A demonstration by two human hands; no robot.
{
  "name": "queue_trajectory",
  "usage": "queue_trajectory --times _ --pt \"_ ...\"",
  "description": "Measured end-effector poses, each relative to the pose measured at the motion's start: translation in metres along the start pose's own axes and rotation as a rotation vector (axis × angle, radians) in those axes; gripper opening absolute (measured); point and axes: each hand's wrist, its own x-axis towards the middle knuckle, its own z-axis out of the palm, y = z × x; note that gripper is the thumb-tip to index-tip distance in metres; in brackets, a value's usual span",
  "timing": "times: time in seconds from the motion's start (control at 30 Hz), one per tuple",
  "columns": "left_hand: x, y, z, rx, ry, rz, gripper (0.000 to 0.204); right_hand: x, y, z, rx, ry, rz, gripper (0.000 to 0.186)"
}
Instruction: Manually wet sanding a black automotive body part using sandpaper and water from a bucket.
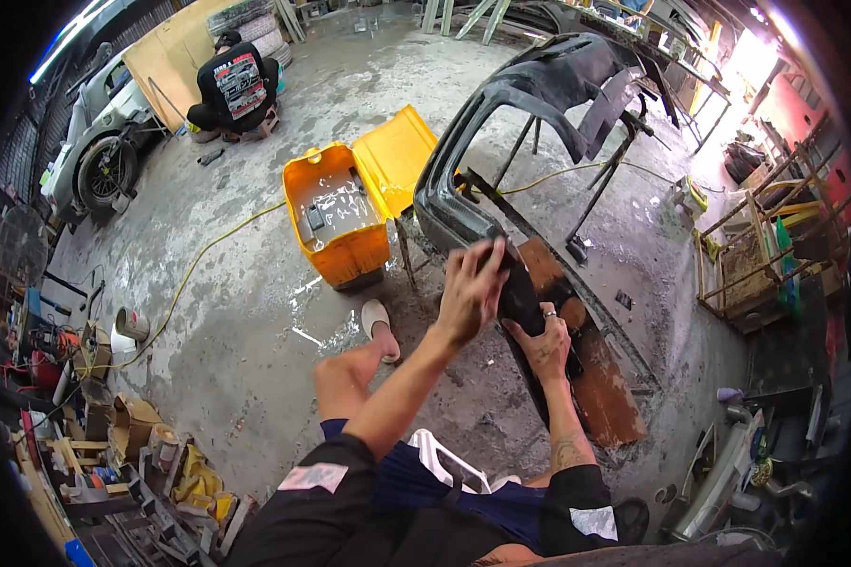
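Note:
A large black car body panel (459, 165), with a glossy frame around wide openings, rests in front of me on a metal stand and reaches down toward my lap. My left hand (473, 295) lies over its near end with the fingers bent and pressed close. Whatever may be under those fingertips is hidden. Lower and to the right, my right hand (544, 348) grips the panel's dark lower part, its thumb on the near side. A ring shows on one finger.
Left of the panel stands a yellow bin (336, 250) of cloudy water, lid hanging open. A brown board (607, 392) lies beneath the panel. A yellow hose (199, 253) crosses the wet floor. Another person (236, 87) crouches near a silver car (99, 142). Scrap piles flank me.

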Motion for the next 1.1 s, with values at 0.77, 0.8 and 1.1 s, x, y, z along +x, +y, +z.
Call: queue_trajectory --times 0.77,0.8,1.1 --pt "0.035 -0.321 -0.067 0.025 0.222 -0.535 0.034 0.005 -0.001 0.000 0.036 -0.033 0.057 0.079" --pt "0.024 -0.363 -0.083 0.127 0.170 -0.587 0.034 0.005 0.000 0.006 0.081 -0.033 0.032 0.077" --pt "-0.026 -0.516 -0.003 0.567 -0.635 -0.929 0.034 -0.002 0.017 -0.001 0.077 -0.030 0.098 0.072"
